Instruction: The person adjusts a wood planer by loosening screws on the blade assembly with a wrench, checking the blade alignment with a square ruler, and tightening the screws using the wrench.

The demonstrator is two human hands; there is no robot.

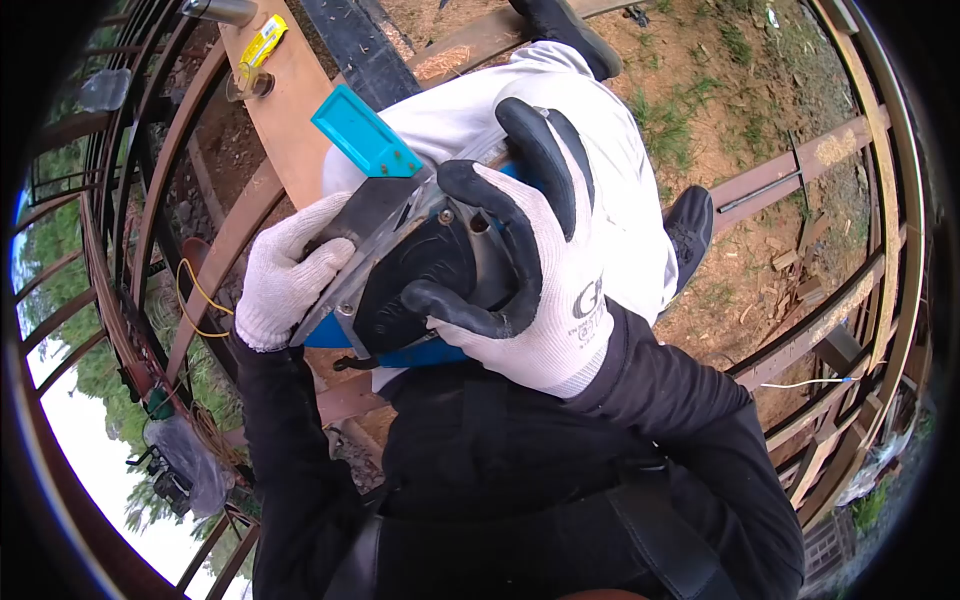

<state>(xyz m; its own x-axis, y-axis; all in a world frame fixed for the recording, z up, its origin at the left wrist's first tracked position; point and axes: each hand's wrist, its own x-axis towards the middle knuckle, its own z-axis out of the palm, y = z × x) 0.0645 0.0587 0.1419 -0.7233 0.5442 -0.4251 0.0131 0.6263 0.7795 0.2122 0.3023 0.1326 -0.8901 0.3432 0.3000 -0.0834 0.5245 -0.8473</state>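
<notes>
A blue and black power tool that looks like an electric planer (415, 270) lies tilted on its side over my lap, its black side cover facing up. My left hand (295, 262), in a white glove, grips the metal edge at its left side. My right hand (545, 275), in a white glove with black-coated fingers, curls over the right side. Its thumb presses near the cover and its other fingers arch around the housing, partly hiding it. A blue plate-like end (368, 132) of the tool points up and away.
A wooden plank (285, 130) at upper left bears a glass cup (249, 84), a yellow packet (263, 42) and a metal cylinder (220, 10). Brown beams and curved rails surround me. Wood shavings (440, 62) lie about. A dark rod (760, 192) rests on the right beam.
</notes>
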